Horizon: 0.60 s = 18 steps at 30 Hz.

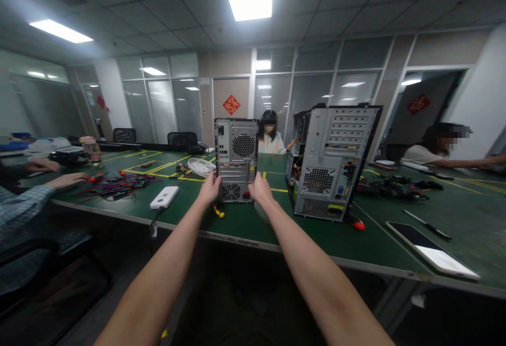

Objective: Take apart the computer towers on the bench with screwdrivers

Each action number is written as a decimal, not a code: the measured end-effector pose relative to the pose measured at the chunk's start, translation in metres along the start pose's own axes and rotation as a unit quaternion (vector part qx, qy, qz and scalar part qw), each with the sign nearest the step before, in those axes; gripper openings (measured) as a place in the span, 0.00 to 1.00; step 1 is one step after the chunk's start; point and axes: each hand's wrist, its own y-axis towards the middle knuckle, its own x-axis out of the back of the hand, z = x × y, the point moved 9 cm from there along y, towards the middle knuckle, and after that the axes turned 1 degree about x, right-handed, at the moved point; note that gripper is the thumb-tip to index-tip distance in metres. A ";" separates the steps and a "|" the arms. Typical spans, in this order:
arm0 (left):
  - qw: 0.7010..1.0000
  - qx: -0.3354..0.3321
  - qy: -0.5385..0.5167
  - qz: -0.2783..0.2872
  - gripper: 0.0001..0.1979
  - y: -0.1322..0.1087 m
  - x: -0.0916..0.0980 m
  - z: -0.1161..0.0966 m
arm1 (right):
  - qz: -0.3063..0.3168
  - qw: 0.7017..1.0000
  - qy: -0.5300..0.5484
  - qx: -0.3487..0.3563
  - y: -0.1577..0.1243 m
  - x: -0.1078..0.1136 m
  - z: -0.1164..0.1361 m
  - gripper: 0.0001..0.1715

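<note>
A small computer tower (236,161) stands upright on the green table, its rear panel with fan grilles and ports facing me. My left hand (209,188) grips its lower left side, the fingertips hidden behind the edge. On the lower right side my right hand (260,188) is closed on the same tower. To the right is a larger computer tower (330,169), also upright and rear side towards me; its left side looks open, with wires inside. A yellow-and-black handle (219,211) lies just below my left hand.
Left on the green table (190,211) are a white power bank (164,197) and tangled coloured cables (120,185) near a co-worker's hand (69,180). A white basket (201,166) sits behind. Black cables (391,187), a phone (430,248) and a pen (427,224) lie right.
</note>
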 end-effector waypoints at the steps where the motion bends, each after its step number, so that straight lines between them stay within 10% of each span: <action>1: 1.000 0.002 -0.010 0.012 0.21 -0.004 -0.002 -0.003 | -0.003 1.000 -0.002 -0.002 -0.003 0.003 -0.003 0.22; 18: 0.998 -0.011 -0.020 0.062 0.20 -0.084 -0.028 -0.082 | -0.042 0.996 -0.055 -0.051 -0.066 0.055 -0.059 0.20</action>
